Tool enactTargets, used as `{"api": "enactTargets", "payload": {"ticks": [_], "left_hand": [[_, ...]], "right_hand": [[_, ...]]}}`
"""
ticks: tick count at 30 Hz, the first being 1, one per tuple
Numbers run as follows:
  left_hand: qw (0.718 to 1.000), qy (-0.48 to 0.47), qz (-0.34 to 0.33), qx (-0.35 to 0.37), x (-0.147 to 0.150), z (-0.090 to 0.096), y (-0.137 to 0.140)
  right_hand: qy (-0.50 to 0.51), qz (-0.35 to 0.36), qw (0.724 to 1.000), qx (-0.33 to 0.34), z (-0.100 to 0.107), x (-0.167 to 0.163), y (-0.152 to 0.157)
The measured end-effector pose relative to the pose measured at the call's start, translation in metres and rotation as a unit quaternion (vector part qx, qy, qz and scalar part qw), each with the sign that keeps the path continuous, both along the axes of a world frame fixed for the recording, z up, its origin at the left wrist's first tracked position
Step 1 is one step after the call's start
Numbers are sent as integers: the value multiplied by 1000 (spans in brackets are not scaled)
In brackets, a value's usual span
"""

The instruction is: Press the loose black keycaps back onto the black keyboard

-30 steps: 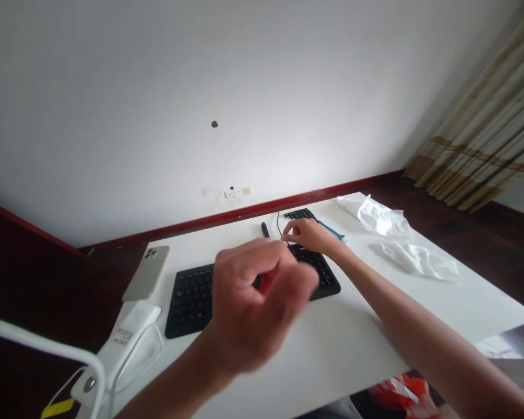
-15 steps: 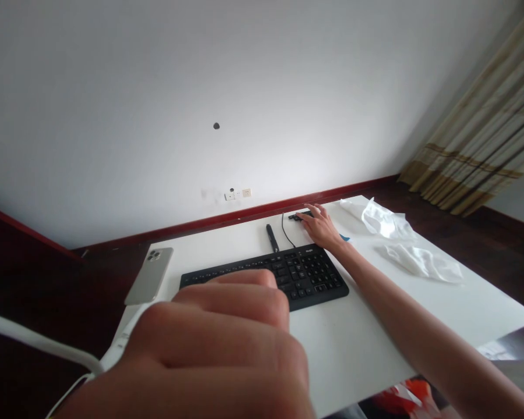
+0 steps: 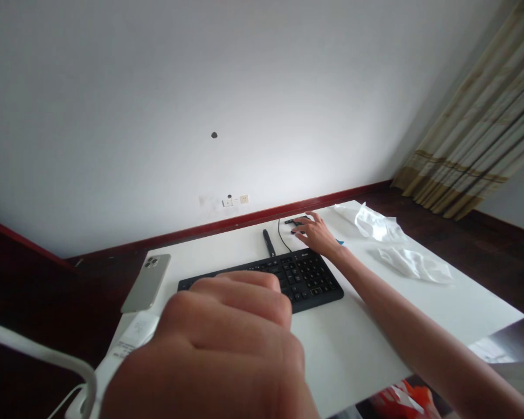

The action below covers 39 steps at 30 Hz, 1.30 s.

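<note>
Close to the camera, my left hand (image 3: 218, 355) is curled into a fist. Whatever its fingers wrap around is hidden. The fist covers part of a black keyboard (image 3: 317, 279) on the white table (image 3: 344, 343). My right arm reaches past the keyboard's right end. At the table's far edge, my right hand (image 3: 318, 235) has its fingers apart over small black pieces (image 3: 289, 222), which it partly covers. Left of that hand lie a thin black cable (image 3: 283, 235) and a slim black pen-like stick (image 3: 268, 242). A bit of something blue (image 3: 340, 242) shows beside the wrist.
A silver phone (image 3: 146, 285) lies face down at the table's left edge. Below it are a white labelled object (image 3: 135, 334) and a thick white cord (image 3: 39, 352). Crumpled clear plastic bags (image 3: 414, 265) lie on the right. Behind stands a wall with sockets (image 3: 243, 199).
My right hand's fingers have shifted and spread over the black pieces, showing more of them. The view has moved slightly, and my left fist sits a little further right, uncovering the white labelled object.
</note>
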<state>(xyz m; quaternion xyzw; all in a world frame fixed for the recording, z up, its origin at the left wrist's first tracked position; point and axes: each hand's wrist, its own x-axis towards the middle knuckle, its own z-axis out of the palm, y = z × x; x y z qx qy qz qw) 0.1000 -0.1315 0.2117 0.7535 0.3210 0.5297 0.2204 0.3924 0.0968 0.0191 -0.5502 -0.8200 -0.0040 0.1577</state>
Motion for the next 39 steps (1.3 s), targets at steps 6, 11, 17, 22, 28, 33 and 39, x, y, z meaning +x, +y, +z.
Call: {"api": "enactTargets", "payload": {"ticks": [6, 11, 17, 22, 28, 33, 39], "left_hand": [[993, 82, -28, -80, 33, -53, 71], [951, 293, 100, -2, 26, -154, 103], [900, 420, 112, 5, 22, -202, 85], [894, 429, 124, 0, 26, -204, 85], [898, 422, 127, 0, 26, -205, 84], [897, 423, 125, -14, 26, -204, 85], [897, 422, 131, -14, 27, -204, 84]], "right_hand": [[32, 33, 998, -34, 8, -7, -13], [93, 34, 992, -77, 7, -15, -16], [220, -10, 970, -105, -6, -22, -16], [241, -16, 963, -120, -15, -20, -13], [235, -11, 965, -113, -18, -20, -11], [216, 2, 971, -105, -17, -21, -12], [223, 12, 970, -96, -17, -21, -13]]}}
